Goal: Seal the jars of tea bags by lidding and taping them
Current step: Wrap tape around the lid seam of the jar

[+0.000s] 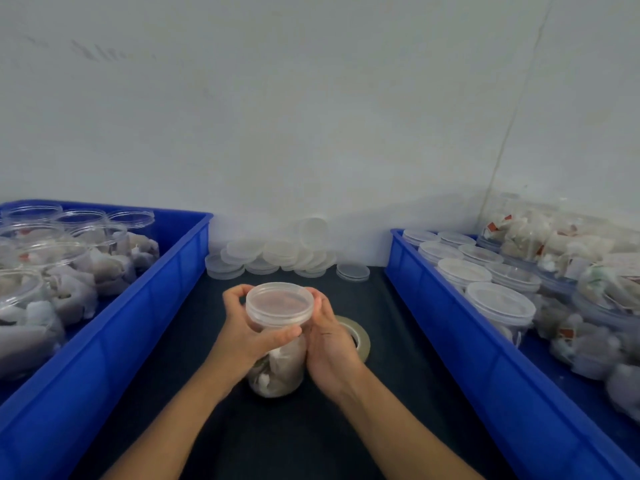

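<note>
A clear jar of tea bags (277,372) stands upright on the dark table in the middle. A clear lid (280,302) sits on its mouth. My left hand (247,329) wraps the jar's upper left side, thumb across the front just under the lid. My right hand (329,336) presses against the right side of the lid and jar. A roll of tape (358,336) lies flat on the table just behind my right hand, partly hidden by it.
A blue crate (138,327) on the left holds several open jars of tea bags. On the right, another blue crate (460,341) holds several lidded jars. A pile of loose lids (277,258) lies by the white wall at the back.
</note>
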A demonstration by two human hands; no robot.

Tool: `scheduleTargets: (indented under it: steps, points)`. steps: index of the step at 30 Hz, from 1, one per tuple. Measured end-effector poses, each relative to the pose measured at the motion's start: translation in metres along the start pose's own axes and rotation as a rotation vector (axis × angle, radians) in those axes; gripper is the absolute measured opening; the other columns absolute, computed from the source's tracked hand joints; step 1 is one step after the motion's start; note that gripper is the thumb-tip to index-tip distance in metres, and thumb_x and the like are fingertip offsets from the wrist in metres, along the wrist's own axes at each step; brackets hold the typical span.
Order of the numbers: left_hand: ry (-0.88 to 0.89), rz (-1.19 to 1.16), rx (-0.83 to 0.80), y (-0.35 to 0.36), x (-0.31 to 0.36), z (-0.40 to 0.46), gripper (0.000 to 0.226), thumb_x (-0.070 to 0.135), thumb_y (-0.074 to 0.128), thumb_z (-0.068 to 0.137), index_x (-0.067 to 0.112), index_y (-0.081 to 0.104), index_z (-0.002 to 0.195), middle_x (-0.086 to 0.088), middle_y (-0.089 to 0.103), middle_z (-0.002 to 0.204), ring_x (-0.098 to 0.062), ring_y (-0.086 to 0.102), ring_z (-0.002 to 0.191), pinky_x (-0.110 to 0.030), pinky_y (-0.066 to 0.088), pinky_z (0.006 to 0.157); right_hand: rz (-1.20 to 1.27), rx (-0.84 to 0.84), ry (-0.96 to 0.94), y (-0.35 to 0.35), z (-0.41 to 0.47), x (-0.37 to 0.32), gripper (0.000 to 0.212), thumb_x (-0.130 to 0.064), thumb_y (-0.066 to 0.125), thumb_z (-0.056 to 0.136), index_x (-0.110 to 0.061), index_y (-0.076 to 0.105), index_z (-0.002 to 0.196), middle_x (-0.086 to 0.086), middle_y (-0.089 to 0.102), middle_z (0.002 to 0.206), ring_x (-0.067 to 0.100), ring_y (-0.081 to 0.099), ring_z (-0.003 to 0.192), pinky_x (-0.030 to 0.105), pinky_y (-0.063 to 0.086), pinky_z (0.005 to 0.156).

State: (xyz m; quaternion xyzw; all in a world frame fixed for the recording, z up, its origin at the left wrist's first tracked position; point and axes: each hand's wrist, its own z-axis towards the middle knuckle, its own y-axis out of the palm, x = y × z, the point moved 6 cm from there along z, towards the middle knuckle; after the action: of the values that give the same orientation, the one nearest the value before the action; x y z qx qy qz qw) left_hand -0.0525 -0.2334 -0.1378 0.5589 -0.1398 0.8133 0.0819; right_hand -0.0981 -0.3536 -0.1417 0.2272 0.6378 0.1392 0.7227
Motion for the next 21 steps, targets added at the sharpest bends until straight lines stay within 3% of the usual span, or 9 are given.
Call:
scheduleTargets:
  steps: [4,7,9,13,16,19,21]
  points:
    - [-0.075,0.090,-0.120,0.001,0.005,-0.004,0.096,0.038,0.084,0.050,0.031,0.024,0.124,0.017,0.043,0.118,-0.001,0.053,0.109,-0.015,0.045,0.080,-0.073,0.189,0.150,-0.002,-0.002,0.002,0.030,-0.020,0.043,0.101,-0.009,0.064,0.119,0.013,0.070,0.114,0.026,0.064,0.110,0.041,0.049,0.101]
    - [-0.099,0.246,-0.189,0.003,0.027,-0.004,0.105,0.040,0.085,0.046,0.024,0.023,0.128,0.005,0.039,0.127,-0.014,0.046,0.119,-0.034,0.044,0.099,0.000,0.265,0.236,0.004,-0.009,-0.010,0.035,-0.020,0.045,0.097,-0.005,0.062,0.125,0.016,0.068,0.117,0.031,0.062,0.114,0.045,0.047,0.102]
    - [-0.016,0.322,-0.151,0.011,0.060,0.000,0.103,0.038,0.088,0.045,0.019,0.028,0.127,-0.002,0.040,0.127,-0.020,0.046,0.119,-0.039,0.044,0.101,0.055,0.304,0.212,0.006,-0.015,-0.034,0.036,-0.021,0.046,0.097,-0.005,0.063,0.124,0.017,0.068,0.117,0.032,0.063,0.112,0.044,0.050,0.097]
    - [0.188,0.380,-0.074,0.048,0.145,0.018,0.108,0.045,0.095,0.044,0.011,0.032,0.125,-0.009,0.042,0.123,-0.023,0.047,0.116,-0.039,0.045,0.099,0.077,0.330,0.066,0.005,-0.030,-0.116,0.048,-0.045,0.039,0.100,-0.009,0.070,0.109,0.012,0.073,0.097,0.028,0.066,0.094,0.036,0.054,0.077]
    - [0.267,0.280,-0.190,0.095,0.193,0.028,0.105,0.053,0.086,0.043,0.016,0.028,0.122,-0.009,0.040,0.128,-0.021,0.048,0.118,-0.038,0.046,0.101,-0.054,0.384,-0.180,-0.012,-0.053,-0.186,0.062,-0.057,0.030,0.099,-0.009,0.067,0.110,0.013,0.070,0.106,0.024,0.066,0.092,0.029,0.054,0.070]
    - [0.315,0.228,-0.299,0.145,0.217,0.030,0.093,0.055,0.081,0.051,0.018,0.028,0.117,-0.008,0.042,0.126,-0.020,0.051,0.114,-0.038,0.049,0.099,-0.218,0.446,-0.297,-0.037,-0.083,-0.230,0.061,-0.061,0.030,0.097,-0.010,0.065,0.099,0.014,0.071,0.103,0.022,0.068,0.090,0.032,0.055,0.081]
    - [0.340,0.192,-0.326,0.177,0.220,0.030,0.087,0.047,0.086,0.059,0.014,0.031,0.118,-0.008,0.045,0.125,-0.019,0.054,0.112,-0.040,0.050,0.098,-0.252,0.469,-0.358,-0.057,-0.099,-0.249,0.061,-0.058,0.032,0.098,-0.008,0.065,0.104,0.009,0.073,0.093,0.015,0.071,0.076,0.022,0.055,0.064]
